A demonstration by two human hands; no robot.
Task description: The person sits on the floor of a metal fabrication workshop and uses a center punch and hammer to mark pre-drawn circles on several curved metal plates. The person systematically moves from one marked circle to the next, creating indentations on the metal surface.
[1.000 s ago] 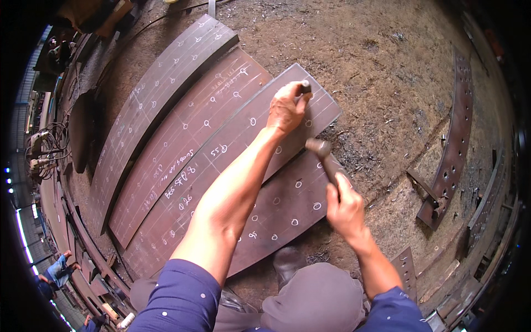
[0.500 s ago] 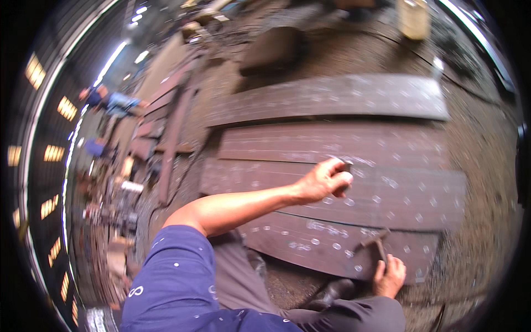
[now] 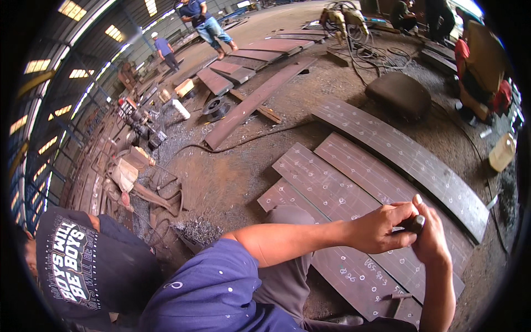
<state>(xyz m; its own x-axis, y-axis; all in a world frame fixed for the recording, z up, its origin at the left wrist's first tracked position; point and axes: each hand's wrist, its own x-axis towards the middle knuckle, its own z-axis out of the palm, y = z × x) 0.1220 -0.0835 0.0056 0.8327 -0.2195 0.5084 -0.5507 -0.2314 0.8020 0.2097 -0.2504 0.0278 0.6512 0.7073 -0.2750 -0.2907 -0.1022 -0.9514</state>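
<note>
My left hand (image 3: 387,228) is closed around a short dark metal rod (image 3: 416,223), whose shiny round end shows between the fingers. From the other side my right hand (image 3: 433,235) meets it, fingers pressed together at the rod and against my left fingers; its exact grip is partly hidden. Both hands are above brown steel plates (image 3: 343,191) that lie side by side, marked with chalk lines and small white circles. A hammer (image 3: 400,302) rests on the nearest plate, below my hands and apart from them.
A co-worker in a dark printed shirt (image 3: 88,265) is close at my left. Beyond the plates are a dark rounded lump (image 3: 399,95), a yellowish jerrycan (image 3: 502,152) and a black cable (image 3: 249,135). More steel strips (image 3: 260,102) lie farther off, with other people around.
My view has swung toward the left. My right hand has left the hammer on the plate and come up to my left hand, which still holds the rod.
</note>
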